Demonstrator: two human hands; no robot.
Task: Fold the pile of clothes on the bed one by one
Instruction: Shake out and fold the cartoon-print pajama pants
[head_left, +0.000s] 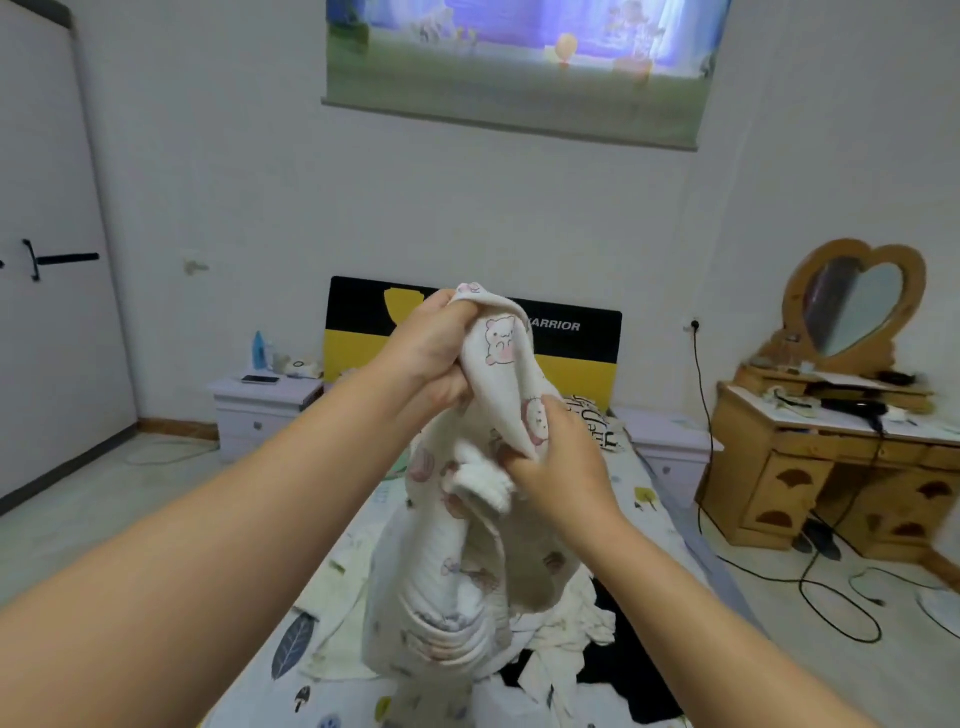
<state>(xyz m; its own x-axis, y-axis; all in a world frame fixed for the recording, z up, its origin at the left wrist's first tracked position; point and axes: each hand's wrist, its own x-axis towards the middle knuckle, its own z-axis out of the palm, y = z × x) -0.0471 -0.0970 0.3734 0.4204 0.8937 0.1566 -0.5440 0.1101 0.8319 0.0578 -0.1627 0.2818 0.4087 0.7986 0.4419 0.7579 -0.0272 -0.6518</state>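
Note:
A white garment with pink bear prints (447, 571) hangs in the air above the bed (332, 613), held up by both hands. My left hand (431, 353) grips its top edge high up, fingers closed on the cloth. Slightly lower and to the right, my right hand (561, 467) pinches another fold of the same garment. Below it, a pile of white and black clothes (582, 649) lies on the patterned sheet, partly hidden by the hanging garment.
A black and yellow headboard (571, 338) stands at the far end. White nightstand (260, 405) with a phone and bottle at left. Wooden dresser (831, 467) with heart mirror at right, black cables (831, 597) on the floor. Wardrobe door (47, 260) at far left.

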